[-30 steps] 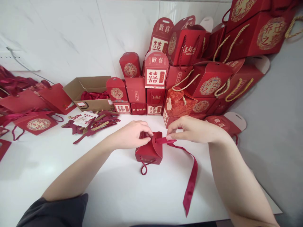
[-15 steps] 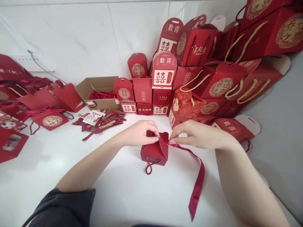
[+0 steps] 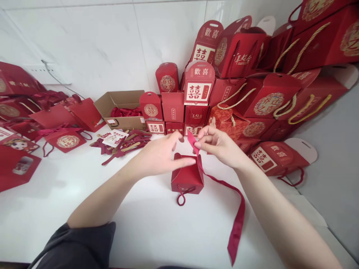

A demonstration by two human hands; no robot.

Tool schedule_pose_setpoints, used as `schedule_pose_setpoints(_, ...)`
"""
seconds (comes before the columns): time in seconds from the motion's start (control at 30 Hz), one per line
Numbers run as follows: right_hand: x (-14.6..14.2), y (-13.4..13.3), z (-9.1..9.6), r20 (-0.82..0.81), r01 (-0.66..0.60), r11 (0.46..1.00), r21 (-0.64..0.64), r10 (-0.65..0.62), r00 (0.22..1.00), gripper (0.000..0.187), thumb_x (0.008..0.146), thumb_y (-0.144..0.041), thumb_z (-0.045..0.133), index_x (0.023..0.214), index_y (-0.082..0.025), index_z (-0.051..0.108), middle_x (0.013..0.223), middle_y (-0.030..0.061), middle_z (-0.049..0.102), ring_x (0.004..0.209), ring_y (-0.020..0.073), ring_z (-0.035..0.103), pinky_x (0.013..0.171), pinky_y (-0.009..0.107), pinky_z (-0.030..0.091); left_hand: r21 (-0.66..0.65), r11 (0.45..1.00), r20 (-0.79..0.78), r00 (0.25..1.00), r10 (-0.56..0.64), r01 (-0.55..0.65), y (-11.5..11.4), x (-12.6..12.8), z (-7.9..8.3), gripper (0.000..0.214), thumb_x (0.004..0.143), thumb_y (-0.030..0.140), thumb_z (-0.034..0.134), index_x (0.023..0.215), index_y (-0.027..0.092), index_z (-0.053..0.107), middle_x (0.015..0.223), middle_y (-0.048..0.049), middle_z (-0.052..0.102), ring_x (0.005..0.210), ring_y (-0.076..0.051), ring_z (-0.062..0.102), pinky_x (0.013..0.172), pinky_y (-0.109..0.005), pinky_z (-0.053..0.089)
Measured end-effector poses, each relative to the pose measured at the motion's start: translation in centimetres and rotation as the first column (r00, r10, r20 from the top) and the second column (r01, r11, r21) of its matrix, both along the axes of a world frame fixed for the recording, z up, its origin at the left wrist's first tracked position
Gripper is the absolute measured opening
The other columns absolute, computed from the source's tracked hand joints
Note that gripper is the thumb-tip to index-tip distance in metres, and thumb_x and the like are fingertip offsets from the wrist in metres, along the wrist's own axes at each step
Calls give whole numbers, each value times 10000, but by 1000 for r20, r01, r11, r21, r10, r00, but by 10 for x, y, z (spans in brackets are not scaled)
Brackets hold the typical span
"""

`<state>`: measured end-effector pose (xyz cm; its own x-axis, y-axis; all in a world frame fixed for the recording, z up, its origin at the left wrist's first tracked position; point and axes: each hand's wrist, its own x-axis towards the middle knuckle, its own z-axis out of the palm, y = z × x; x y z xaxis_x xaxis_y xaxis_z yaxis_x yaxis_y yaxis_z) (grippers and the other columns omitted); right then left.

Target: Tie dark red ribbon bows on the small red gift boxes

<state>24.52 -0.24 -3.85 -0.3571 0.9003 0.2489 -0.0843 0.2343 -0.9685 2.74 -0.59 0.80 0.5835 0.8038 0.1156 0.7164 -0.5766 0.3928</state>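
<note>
A small red gift box (image 3: 187, 179) stands on the white table, a looped dark red cord (image 3: 181, 199) hanging from its near side. My right hand (image 3: 217, 144) pinches a dark red ribbon (image 3: 238, 224) above the box's right top edge. One short end of the ribbon sticks up past the fingers. The long part runs down beside the box and curves across the table toward me. Above the box's left top, my left hand (image 3: 159, 155) is open, thumb and fingers apart, with nothing in it.
Stacked red gift boxes (image 3: 199, 84) stand along the tiled wall and up the right side. An open cardboard box (image 3: 126, 123) holds red ribbon. Before it lies a pile of dark red strips (image 3: 126, 145). More red boxes (image 3: 64, 140) sit at the left.
My left hand has let go at the box's top and its fingers have spread. My right hand has lifted, pulling an end of the ribbon up off the box.
</note>
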Motion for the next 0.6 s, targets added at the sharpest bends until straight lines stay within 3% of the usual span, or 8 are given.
schedule_pose_setpoints(0.07,2,0,3,-77,97,994,42,-94,993,248,789,-313,731,842,-203,516,718,-29,595,654,104,573,645,243,457,-85,996,-172,985,3,-17,-7,-3,2,705,719,580,636,1299,225,454,892,-46,629,708,-218,593,574,-282,381)
schedule_pose_setpoints(0.17,3,-4,9,-106,154,983,103,-143,984,175,805,-292,716,851,-197,576,759,-21,597,671,95,560,675,241,462,-251,968,-235,971,-37,-24,-7,-4,4,700,766,512,597,1367,220,388,828,-40,634,674,-215,610,543,-277,376)
schedule_pose_setpoints(0.3,0,-12,14,119,-47,997,63,40,992,146,834,-309,674,898,-178,675,842,14,661,730,111,587,696,248,469,-431,902,-125,990,-70,9,14,-8,4,687,762,428,626,1368,215,384,908,-46,645,718,-192,641,594,-269,434)
schedule_pose_setpoints(0.43,-7,-17,13,316,-218,976,25,199,927,159,862,-294,625,908,-169,711,860,26,699,791,134,621,768,268,478,-576,812,-30,990,-140,97,31,-15,2,825,694,428,722,1398,215,349,1015,-69,639,765,-186,652,644,-275,478)
schedule_pose_setpoints(0.6,-14,-15,4,356,-238,971,12,218,909,170,874,-296,598,915,-174,709,900,28,707,828,149,631,792,279,484,-545,829,-54,981,-185,127,31,-16,2,818,662,462,757,1364,219,412,1062,-72,647,785,-183,648,638,-256,461)
